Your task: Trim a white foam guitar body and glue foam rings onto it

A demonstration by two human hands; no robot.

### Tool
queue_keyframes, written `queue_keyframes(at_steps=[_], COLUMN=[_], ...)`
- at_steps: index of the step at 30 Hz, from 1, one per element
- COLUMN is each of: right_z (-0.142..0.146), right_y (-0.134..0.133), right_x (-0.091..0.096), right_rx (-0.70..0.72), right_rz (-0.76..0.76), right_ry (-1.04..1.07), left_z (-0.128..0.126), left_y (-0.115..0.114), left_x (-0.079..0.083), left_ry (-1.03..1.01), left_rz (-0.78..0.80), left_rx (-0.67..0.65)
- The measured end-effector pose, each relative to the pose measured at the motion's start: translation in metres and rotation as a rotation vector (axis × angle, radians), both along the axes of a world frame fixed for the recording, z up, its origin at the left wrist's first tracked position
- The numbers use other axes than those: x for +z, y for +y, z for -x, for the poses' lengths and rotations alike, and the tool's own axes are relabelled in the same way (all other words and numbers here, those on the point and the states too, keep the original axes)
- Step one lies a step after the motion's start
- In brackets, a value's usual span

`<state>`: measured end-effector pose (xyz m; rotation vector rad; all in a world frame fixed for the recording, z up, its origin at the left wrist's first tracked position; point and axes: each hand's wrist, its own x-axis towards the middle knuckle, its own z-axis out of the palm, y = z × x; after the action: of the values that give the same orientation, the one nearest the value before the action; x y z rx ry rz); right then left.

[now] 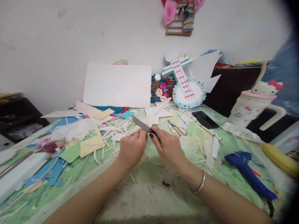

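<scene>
My right hand (167, 145) is closed round the dark handle of a knife (141, 124), whose grey blade points up and to the left. Close beside it, my left hand (133, 147) is closed, its fingertips near the blade; whatever it grips is hidden. Beyond the knife lie white paper pieces (153, 114), one of them long and pointed. White paper strips (118, 132) are scattered to the left of my hands. Gold-handled scissors (178, 130) rest on the table to the right.
A blue glue gun (251, 174), a black phone (205, 119) and a white tumbler (249, 107) stand or lie at right. A paper banjo (187, 90) and a white board (118, 85) lean at the back. Coloured paper (92, 144) and white string (74, 129) crowd the left.
</scene>
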<state>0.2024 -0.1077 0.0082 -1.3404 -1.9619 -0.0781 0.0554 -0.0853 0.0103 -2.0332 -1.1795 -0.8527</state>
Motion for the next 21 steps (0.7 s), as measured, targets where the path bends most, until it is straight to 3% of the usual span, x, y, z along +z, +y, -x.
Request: queue_keyframes(at_steps=[7, 13, 21], right_z=[0.0003, -0.0029, -0.0058], right_y=[0.0001, 0.0029, 0.0063], right_x=[0.0009, 0.0000, 0.0005], right_rx=[-0.025, -0.039, -0.009], right_rz=[0.018, 0.036, 0.046], right_ry=[-0.008, -0.010, 0.016], left_z=[0.0011, 0.0053, 0.0094], left_y=[0.0007, 0.0022, 0.0049], left_x=[-0.0002, 0.0062, 0.0059], left_ry=[0.004, -0.082, -0.061], left_rz=[-0.080, 0.013, -0.032], left_rx=[0.010, 0.060, 0.060])
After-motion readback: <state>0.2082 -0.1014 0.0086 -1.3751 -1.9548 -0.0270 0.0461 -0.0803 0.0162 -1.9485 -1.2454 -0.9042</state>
